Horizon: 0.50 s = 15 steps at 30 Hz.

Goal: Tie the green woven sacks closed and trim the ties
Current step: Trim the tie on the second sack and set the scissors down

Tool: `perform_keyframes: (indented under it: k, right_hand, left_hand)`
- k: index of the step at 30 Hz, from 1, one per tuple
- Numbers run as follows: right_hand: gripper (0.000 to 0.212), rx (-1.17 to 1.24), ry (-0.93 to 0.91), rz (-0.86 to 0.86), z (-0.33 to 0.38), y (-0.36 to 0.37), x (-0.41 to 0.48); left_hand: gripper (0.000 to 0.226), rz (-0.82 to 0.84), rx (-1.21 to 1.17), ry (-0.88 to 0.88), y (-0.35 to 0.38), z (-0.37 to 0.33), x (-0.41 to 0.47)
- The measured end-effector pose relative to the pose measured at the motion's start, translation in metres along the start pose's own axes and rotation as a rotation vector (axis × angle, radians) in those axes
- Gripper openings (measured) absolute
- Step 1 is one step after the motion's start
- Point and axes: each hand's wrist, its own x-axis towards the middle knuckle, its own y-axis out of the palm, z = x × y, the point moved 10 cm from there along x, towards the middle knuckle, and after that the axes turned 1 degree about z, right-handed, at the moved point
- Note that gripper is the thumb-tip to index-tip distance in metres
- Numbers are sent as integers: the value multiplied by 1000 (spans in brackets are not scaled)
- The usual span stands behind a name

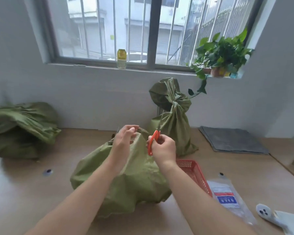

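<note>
The nearest green woven sack (126, 180) sits mid-bench (41, 192), with the left hand (124, 141) clenched on its gathered neck (143, 131). A faint thin tie end (117, 130) seems to rise left of that grip. The right hand (163, 148), just right of the neck, grasps orange-handled scissors (153, 143), blades pointing up. The cut probably lies leftward.

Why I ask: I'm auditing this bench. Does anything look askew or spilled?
Only the left sack: it lies slumped, its mouth seemingly untied, unlike the tied sack standing upright by the wall. Nothing looks spilled.
</note>
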Motion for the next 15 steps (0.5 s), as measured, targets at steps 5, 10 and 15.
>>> perform_keyframes:
  k: [5,10,15]
  right_hand:
    - [31,-11,-2,-7,4,74,21]
    - [33,-49,43,-16,-8,111,47]
    - [32,-58,69,-37,-26,124,82]
  left_hand:
    - [34,17,43,-48,-51,19,50]
    - [29,-65,54,-108,-93,50,99]
    - [27,-178,89,-170,-120,90,139]
